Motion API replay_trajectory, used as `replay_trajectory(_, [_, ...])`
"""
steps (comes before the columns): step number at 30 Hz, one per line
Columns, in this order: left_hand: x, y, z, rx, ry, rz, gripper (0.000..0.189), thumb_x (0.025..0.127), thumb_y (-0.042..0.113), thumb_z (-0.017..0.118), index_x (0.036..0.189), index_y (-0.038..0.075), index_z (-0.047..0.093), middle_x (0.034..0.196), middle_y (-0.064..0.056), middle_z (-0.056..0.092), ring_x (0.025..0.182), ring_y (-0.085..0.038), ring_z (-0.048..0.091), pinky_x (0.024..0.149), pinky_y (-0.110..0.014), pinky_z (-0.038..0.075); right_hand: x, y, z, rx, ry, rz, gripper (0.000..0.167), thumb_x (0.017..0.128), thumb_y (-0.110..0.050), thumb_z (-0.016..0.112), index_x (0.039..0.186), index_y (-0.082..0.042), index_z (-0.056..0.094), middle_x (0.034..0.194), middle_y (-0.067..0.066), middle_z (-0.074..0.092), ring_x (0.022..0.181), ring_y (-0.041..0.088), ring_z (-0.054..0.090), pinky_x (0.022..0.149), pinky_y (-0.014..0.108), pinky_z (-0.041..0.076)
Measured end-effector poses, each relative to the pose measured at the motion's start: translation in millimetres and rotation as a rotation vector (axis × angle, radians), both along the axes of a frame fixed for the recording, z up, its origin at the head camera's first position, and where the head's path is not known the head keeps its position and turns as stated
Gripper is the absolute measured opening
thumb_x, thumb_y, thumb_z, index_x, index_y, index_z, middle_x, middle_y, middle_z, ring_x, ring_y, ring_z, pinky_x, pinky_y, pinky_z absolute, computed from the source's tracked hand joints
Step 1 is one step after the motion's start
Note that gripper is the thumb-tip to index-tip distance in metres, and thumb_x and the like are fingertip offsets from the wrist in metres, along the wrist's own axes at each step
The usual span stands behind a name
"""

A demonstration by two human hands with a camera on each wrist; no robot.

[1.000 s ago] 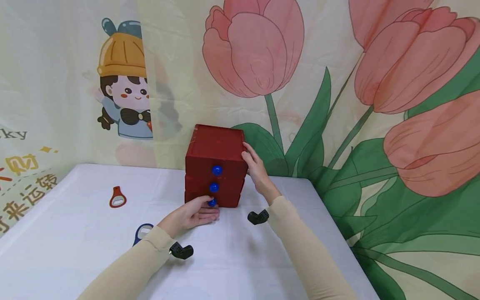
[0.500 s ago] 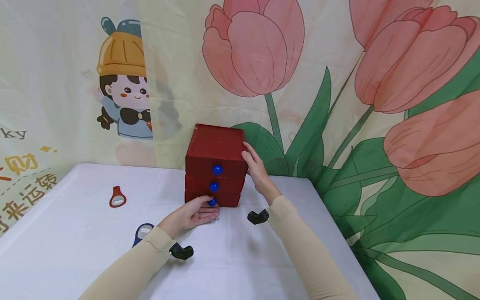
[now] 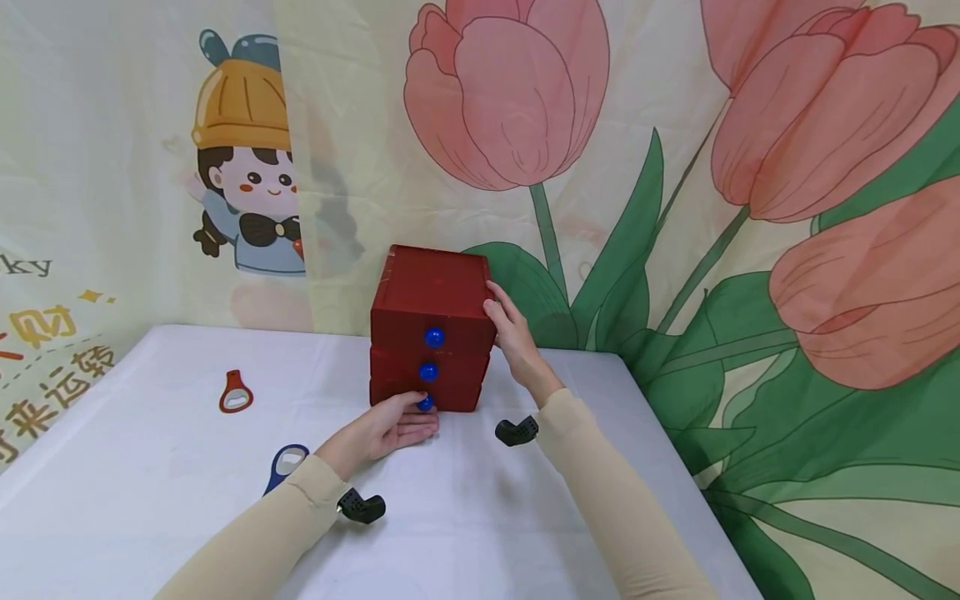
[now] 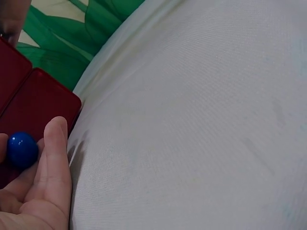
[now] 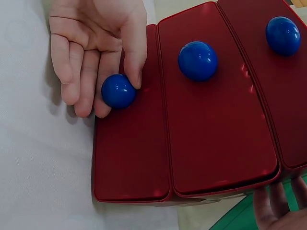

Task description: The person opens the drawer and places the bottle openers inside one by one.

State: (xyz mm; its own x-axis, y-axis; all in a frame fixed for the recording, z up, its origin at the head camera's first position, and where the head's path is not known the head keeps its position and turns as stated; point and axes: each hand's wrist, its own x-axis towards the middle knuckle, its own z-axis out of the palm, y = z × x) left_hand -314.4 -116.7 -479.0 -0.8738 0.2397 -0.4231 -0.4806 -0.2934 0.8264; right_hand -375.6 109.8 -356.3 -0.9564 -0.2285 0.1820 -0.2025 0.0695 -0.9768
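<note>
A dark red box of three stacked drawers (image 3: 435, 283) stands toward the back of the table, with one round blue knob on each front. My left hand (image 3: 381, 431) pinches the lowest blue knob (image 5: 118, 91) between thumb and index finger, palm up, the other fingers stretched beneath it. The right wrist view shows the three drawer fronts almost level with each other. Against the box's right side, near its upper edge, lies my right hand (image 3: 519, 340) with fingers extended. The right fingers (image 5: 271, 208) show at that side in the right wrist view.
On the white-covered table (image 3: 187, 500) a red bottle opener (image 3: 236, 400) lies to the left. Nearer, a blue bottle opener (image 3: 281, 467) is partly covered by the left sleeve (image 3: 277, 525). A printed curtain (image 3: 337, 167) hangs right behind the box.
Both hands keep their places on the box and the drawers stay as they were. The head view has tilted very slightly.
</note>
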Motion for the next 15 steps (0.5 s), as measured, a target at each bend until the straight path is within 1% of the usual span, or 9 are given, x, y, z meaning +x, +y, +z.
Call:
replay_trajectory(7, [1.1, 1.3, -2.2, -0.02, 0.033, -0.005, 0.05, 0.11, 0.03, 0.058, 0.139, -0.011, 0.056, 0.131, -0.028, 0.07, 0.11, -0.032, 0.076, 0.1, -0.041, 0.06, 0.1, -0.6, -0.8, -0.003, 0.002, -0.006, 0.055, 0.114, -0.042, 0.046, 0.167, -0.035, 0.034, 0.164, 0.003, 0.043, 0.146, 0.03, 0.048, 0.122, 0.056, 0.039])
replay_trajectory(15, [2.7, 3.2, -2.2, -0.04, 0.036, 0.011, 0.049, 0.109, 0.029, 0.06, 0.135, -0.012, 0.058, 0.123, -0.027, 0.073, 0.108, -0.034, 0.077, 0.1, -0.045, 0.06, -0.6, 0.5, -0.9, -0.012, 0.009, 0.007, 0.056, 0.114, -0.041, 0.046, 0.168, -0.034, 0.033, 0.166, 0.004, 0.041, 0.146, 0.03, 0.048, 0.122, 0.057, 0.039])
